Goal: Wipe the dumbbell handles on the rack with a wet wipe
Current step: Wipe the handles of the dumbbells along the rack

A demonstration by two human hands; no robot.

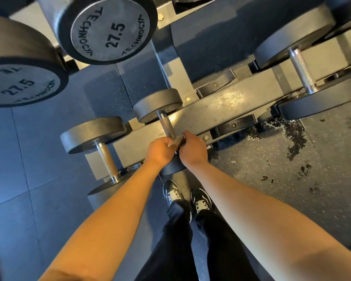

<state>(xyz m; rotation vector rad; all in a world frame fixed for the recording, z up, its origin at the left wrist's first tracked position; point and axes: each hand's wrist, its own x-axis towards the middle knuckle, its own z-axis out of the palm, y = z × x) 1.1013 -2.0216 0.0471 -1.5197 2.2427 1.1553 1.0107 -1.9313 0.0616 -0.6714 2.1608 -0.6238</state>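
A small dumbbell lies on the lowest rack shelf [227, 110], its knurled metal handle [166, 123] running toward me. My left hand [160, 152] and my right hand [193, 149] meet at the near end of that handle. Between their fingers is a small greyish wipe [177, 141], pinched from both sides and lying against the handle. The dumbbell's near head is mostly hidden under my hands. A second small dumbbell [106, 157] with a brass-coloured handle sits just to the left on the same shelf.
Two large 27.5 dumbbells [111, 31] hang over the upper shelf at top left. A bigger dumbbell [302, 72] lies on the lower shelf at right. Wet dark patches [294, 138] mark the rubber floor to the right. My shoes [187, 196] stand below the rack.
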